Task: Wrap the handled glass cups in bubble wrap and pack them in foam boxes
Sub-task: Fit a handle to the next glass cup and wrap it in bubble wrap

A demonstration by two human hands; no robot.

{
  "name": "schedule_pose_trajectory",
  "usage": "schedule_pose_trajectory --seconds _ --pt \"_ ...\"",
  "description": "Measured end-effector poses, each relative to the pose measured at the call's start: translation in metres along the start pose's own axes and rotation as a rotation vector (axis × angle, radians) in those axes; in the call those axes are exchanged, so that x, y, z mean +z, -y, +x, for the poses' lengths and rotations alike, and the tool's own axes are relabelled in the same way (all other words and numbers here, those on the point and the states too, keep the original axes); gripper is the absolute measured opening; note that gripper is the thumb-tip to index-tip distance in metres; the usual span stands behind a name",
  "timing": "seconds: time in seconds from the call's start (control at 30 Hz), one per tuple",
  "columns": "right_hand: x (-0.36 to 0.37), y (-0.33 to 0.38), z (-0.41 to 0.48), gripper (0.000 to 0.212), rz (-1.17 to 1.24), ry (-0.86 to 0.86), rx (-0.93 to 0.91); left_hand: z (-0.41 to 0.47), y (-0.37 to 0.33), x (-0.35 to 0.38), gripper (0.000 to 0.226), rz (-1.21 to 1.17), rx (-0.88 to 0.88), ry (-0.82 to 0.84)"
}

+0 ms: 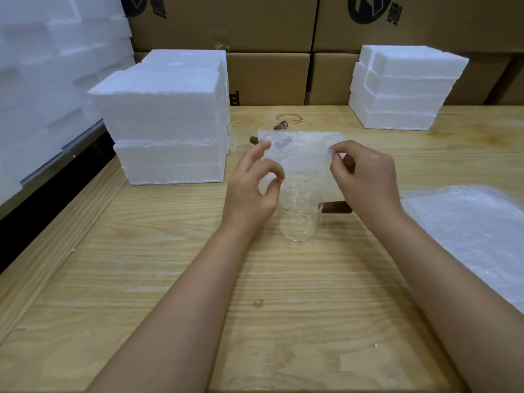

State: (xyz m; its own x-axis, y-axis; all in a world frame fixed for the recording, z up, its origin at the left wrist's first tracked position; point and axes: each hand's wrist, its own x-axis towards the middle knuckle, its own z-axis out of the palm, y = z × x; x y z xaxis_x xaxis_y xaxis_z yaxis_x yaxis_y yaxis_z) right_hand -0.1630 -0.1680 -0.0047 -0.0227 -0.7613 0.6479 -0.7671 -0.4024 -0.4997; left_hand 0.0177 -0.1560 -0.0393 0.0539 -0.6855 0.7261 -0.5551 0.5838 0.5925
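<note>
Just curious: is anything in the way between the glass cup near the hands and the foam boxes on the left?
Nothing lies on the table between the glass cup and the foam boxes. Only the left hand is there, pinching the bubble wrap sheet.

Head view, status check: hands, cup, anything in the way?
Left hand and right hand pinch bubble wrap sheet. Glass cup upright on table below, unwrapped. Nothing between them.
</note>
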Motion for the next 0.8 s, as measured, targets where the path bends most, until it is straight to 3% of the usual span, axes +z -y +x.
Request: schedule_pose_trajectory --seconds 0.13,0.27,0.4,0.5,0.57,0.67,0.8 --pt "-0.006 0.000 -0.003 0.017 0.214 0.053 0.112 0.000 0.003 0.002 0.027 0.127 -0.006 0.046" --pt "-0.025 -0.013 -0.011 0.022 0.315 0.219 0.142 0.001 0.003 0.004 0.036 0.209 0.032 0.059" --pt "-0.046 -0.025 -0.011 0.038 0.408 0.570 0.240 0.001 0.002 0.004 0.032 0.198 0.036 0.062" --pt "-0.048 -0.032 -0.012 0.029 0.476 0.809 0.332 0.001 0.002 0.005 0.031 0.183 0.024 0.057" --pt "-0.046 -0.035 -0.014 0.018 0.514 0.840 0.370 0.001 0.002 0.005 0.031 0.171 0.026 0.058" --pt "-0.044 -0.037 -0.015 0.026 0.591 0.824 0.364 0.001 0.003 0.005 0.035 0.140 -0.003 0.056" --pt "-0.047 -0.037 -0.010 0.017 0.782 0.646 0.291 0.000 0.004 0.004 0.047 0.113 -0.009 0.067"
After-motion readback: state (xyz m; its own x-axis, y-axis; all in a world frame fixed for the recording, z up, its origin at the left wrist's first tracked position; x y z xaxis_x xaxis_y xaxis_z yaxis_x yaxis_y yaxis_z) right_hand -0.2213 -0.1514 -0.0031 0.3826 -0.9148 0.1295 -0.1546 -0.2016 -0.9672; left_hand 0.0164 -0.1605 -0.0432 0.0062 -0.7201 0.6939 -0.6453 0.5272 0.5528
